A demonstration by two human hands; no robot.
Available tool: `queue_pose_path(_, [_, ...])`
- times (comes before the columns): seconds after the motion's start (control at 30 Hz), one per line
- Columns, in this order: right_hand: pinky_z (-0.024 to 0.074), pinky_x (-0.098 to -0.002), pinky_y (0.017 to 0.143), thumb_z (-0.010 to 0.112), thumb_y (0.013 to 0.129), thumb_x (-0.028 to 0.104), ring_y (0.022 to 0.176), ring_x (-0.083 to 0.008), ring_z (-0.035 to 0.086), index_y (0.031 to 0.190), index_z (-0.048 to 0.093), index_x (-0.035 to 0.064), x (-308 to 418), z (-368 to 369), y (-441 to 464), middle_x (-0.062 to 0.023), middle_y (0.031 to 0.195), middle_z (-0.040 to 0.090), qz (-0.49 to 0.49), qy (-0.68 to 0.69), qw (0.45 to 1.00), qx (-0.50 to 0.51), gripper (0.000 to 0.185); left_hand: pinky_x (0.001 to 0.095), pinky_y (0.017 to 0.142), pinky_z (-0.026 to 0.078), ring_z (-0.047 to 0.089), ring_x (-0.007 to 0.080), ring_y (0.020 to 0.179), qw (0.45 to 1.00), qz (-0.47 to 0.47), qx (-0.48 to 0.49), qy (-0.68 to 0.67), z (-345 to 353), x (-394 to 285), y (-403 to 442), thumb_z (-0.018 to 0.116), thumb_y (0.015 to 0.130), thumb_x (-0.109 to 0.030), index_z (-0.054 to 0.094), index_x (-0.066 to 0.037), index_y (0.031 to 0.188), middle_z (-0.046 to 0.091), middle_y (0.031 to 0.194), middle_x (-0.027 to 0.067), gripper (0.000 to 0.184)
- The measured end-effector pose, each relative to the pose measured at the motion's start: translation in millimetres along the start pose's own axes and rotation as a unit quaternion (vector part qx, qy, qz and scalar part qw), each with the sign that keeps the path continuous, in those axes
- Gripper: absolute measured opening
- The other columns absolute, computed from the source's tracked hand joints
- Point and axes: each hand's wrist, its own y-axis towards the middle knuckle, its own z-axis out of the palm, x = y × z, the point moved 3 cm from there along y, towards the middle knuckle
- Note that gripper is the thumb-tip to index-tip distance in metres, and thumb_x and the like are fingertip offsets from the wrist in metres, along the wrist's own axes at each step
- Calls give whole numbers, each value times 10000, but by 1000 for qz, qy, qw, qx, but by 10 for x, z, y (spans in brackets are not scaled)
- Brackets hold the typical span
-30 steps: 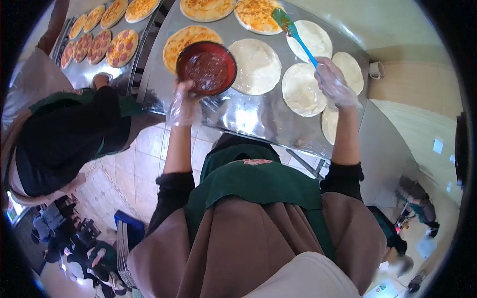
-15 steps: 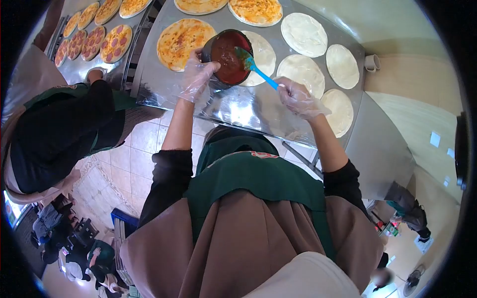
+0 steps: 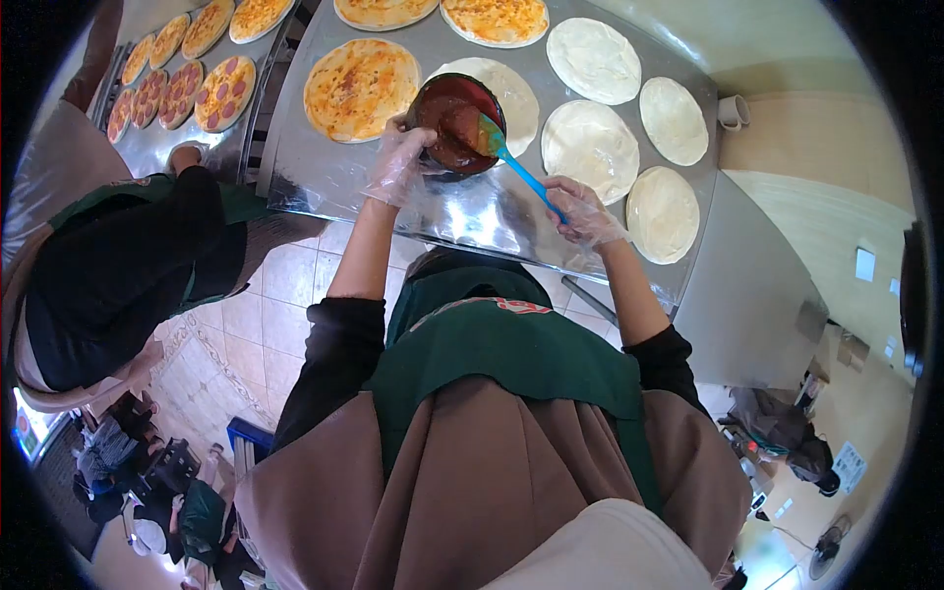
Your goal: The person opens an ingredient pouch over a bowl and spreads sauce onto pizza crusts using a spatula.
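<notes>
My left hand (image 3: 398, 162), in a clear plastic glove, grips the side of a dark bowl (image 3: 433, 103) with red sauce inside. Closed round the blue handle of a spatula (image 3: 526, 177) is my gloved right hand (image 3: 587, 213). The spatula's green, sauce-smeared head rests in the bowl. Behind the bowl, a plain dough round (image 3: 516, 93) is partly covered by it. A sauced round (image 3: 361, 88) lies to the left, and another sauced round (image 3: 495, 18) is farther back. Several plain rounds, one of them a pale dough disc (image 3: 590, 152), lie to the right.
The metal table (image 3: 324, 182) ends in front of my body. At the left, a co-worker in black and green (image 3: 138, 265) stands by a second table (image 3: 211, 147) with topped pizzas (image 3: 226, 93). A white mug (image 3: 733, 113) is beyond the right edge.
Since the oldest frame, my right hand has brought the spatula from a far sauced round into the bowl. My left hand and the bowl have shifted right, over the plain round.
</notes>
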Motion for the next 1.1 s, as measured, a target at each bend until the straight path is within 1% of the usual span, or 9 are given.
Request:
queue_pose_path(0.13, [284, -188, 350, 533, 860, 218, 393, -48, 383, 1049, 543, 84, 19, 18, -78, 21, 569, 478, -15, -2, 1000, 4, 232, 447, 622, 545, 561, 269, 908, 1000, 0, 3, -30, -69, 136, 65, 648, 686, -181, 275, -23, 1189, 466, 1066, 140, 646])
queue_pose_path(0.5, [336, -201, 384, 495, 886, 178, 447, -50, 441, 1074, 556, 91, -62, -161, 56, 21, 590, 499, -92, -33, 993, -61, 216, 491, 754, 518, 499, 291, 1074, 995, -10, -66, -77, -600, 104, -302, 603, 713, -304, 419, -75, 1187, 463, 1204, 146, 557])
queue_pose_path(0.57, [391, -255, 432, 534, 865, 184, 482, -119, 502, 1067, 566, 85, -182, -268, 296, -34, 627, 545, -258, -199, 937, -129, 227, 504, 787, 506, 494, 295, 1092, 995, -17, -60, -78, -701, 64, -431, 607, 700, -322, 401, -57, 1218, 452, 1233, 144, 617])
queue_pose_path(0.6, [391, -255, 432, 534, 865, 184, 482, -119, 502, 1067, 566, 85, -197, -233, 350, -34, 627, 545, -255, -198, 937, -129, 227, 504, 793, 506, 490, 301, 1100, 993, -10, -71, -90, -734, 34, -500, 610, 696, -319, 400, -49, 1221, 450, 1236, 146, 626])
queue_pose_path(0.67, [456, -361, 562, 522, 851, 149, 626, -267, 587, 1086, 563, 79, -175, -73, 395, -125, 703, 592, -371, -468, 766, -239, 248, 505, 803, 505, 485, 314, 1114, 989, 1, -89, -114, -763, -15, -629, 617, 688, -303, 394, -33, 1241, 449, 1243, 152, 655])
queue_pose_path(0.77, [463, -458, 612, 494, 839, 178, 686, -372, 581, 1091, 540, 97, -82, 131, 266, -203, 773, 591, -298, -557, 747, -207, 270, 512, 805, 504, 491, 322, 1106, 989, 29, -81, -123, -781, -95, -759, 620, 684, -300, 385, -41, 1260, 455, 1238, 154, 674])
queue_pose_path(0.87, [466, -452, 620, 475, 850, 188, 698, -358, 592, 1078, 542, 92, -221, 34, 318, -192, 783, 595, -356, -478, 759, -262, 256, 498, 793, 511, 506, 315, 1087, 986, 46, -93, -130, -857, -124, -840, 616, 688, -276, 400, -54, 1251, 465, 1230, 147, 643])
queue_pose_path(0.97, [469, -447, 612, 484, 842, 183, 692, -355, 593, 1066, 544, 86, -186, 47, 371, -189, 789, 596, -307, -475, 771, -291, 251, 481, 775, 520, 521, 302, 1069, 984, 62, -94, -140, -891, -181, -892, 605, 692, -260, 418, -64, 1241, 479, 1216, 141, 612])
queue_pose_path(1.1, [467, -440, 601, 491, 838, 169, 687, -345, 595, 1075, 545, 82, -285, 157, 407, -191, 792, 596, -310, -526, 760, -222, 258, 480, 795, 514, 506, 296, 1101, 981, 74, -116, -139, -828, -275, -965, 609, 684, -273, 396, -66, 1266, 476, 1229, 137, 653])
